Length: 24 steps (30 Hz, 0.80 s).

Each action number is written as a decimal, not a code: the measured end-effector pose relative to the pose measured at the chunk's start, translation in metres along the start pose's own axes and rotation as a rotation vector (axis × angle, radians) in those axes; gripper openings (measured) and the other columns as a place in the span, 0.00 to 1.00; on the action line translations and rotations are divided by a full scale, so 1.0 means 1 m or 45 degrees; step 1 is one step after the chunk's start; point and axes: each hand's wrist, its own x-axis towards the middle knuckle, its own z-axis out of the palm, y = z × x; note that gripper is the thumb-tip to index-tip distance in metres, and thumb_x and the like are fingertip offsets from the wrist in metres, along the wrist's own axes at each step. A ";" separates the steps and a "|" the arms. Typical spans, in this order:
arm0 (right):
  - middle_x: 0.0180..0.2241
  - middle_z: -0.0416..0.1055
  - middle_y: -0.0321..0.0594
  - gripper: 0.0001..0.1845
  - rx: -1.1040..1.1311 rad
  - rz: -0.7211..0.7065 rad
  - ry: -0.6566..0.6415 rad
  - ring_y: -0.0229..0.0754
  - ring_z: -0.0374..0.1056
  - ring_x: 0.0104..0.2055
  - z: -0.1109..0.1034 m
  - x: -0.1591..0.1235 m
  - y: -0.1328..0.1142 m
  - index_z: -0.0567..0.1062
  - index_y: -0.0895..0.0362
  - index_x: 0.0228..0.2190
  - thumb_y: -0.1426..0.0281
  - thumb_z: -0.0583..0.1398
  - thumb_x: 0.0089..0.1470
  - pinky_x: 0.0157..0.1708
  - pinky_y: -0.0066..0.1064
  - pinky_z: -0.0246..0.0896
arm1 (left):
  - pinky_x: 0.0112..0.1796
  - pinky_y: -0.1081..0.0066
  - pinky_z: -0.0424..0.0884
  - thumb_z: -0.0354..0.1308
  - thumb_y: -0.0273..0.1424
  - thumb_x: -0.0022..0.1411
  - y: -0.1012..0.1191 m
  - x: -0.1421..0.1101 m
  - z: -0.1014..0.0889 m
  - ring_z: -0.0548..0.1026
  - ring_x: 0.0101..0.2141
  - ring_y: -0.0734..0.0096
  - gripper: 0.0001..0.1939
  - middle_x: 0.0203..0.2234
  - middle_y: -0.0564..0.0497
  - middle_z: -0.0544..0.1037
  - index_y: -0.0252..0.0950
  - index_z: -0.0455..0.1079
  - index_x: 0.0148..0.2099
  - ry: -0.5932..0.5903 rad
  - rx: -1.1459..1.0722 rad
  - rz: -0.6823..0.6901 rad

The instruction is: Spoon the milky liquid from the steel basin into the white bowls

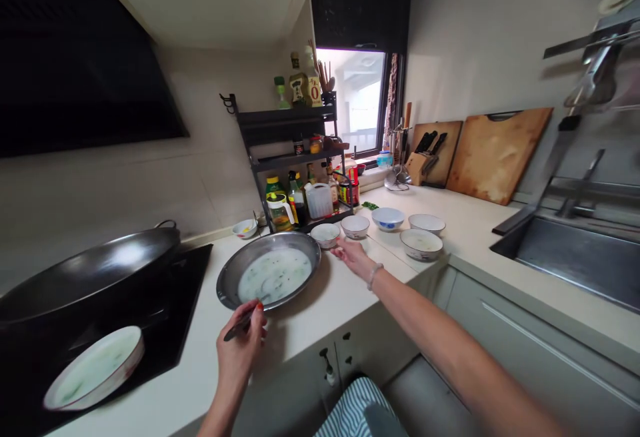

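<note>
Spill risk: basin [229, 275] liquid could slop if the dark-handled utensil [239, 326] knocks the rim.
Tip risk: small bowl [324, 244] could tilt if drawn by one edge.
Left hand [241, 342]: closed around the utensil, at the basin's near edge.
Right hand [356, 261]: fingers bent at the bowl's right rim; firm grip cannot be confirmed.
Bowl position: beside the basin's right rim.

Single head cam: looks fwd & down from above & in front of tabletop [205, 330] front edge, facing its back edge & far corner; near steel basin [229, 277], L of ctr. Wide FOV: wok [90, 270] far L, sink [580, 250] far R.
</note>
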 end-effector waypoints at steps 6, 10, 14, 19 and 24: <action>0.24 0.76 0.47 0.03 -0.152 0.069 -0.216 0.36 0.72 0.23 -0.065 -0.067 -0.012 0.74 0.63 0.32 0.75 0.64 0.56 0.20 0.20 0.64 | 0.18 0.71 0.69 0.62 0.53 0.47 0.002 -0.007 0.006 0.71 0.17 0.70 0.33 0.21 0.51 0.77 0.32 0.71 0.46 -0.018 -0.003 0.034; 0.28 0.78 0.52 0.06 -0.242 0.059 -0.234 0.36 0.72 0.24 -0.103 -0.085 -0.025 0.74 0.64 0.38 0.75 0.62 0.58 0.21 0.19 0.65 | 0.18 0.71 0.67 0.60 0.51 0.50 0.000 -0.007 0.011 0.71 0.17 0.70 0.31 0.21 0.52 0.76 0.33 0.69 0.48 -0.017 0.030 0.065; 0.28 0.76 0.49 0.05 -0.208 0.031 -0.083 0.38 0.74 0.26 -0.103 -0.062 -0.034 0.72 0.61 0.34 0.76 0.64 0.55 0.21 0.19 0.67 | 0.20 0.71 0.68 0.59 0.48 0.53 -0.009 -0.010 0.010 0.71 0.18 0.70 0.33 0.21 0.55 0.74 0.34 0.64 0.56 -0.011 0.156 0.148; 0.32 0.72 0.40 0.09 -0.090 -0.033 0.161 0.38 0.73 0.28 -0.070 -0.002 -0.044 0.69 0.57 0.36 0.77 0.63 0.54 0.26 0.24 0.72 | 0.21 0.71 0.71 0.58 0.47 0.55 -0.026 -0.034 -0.004 0.74 0.20 0.70 0.36 0.25 0.56 0.74 0.36 0.57 0.62 0.046 0.130 0.078; 0.31 0.71 0.38 0.07 -0.110 -0.038 0.259 0.35 0.68 0.26 -0.050 0.044 -0.051 0.67 0.56 0.38 0.77 0.58 0.57 0.27 0.24 0.70 | 0.13 0.73 0.64 0.59 0.50 0.53 -0.053 -0.078 -0.028 0.71 0.18 0.69 0.32 0.23 0.55 0.72 0.35 0.65 0.53 0.053 0.034 -0.098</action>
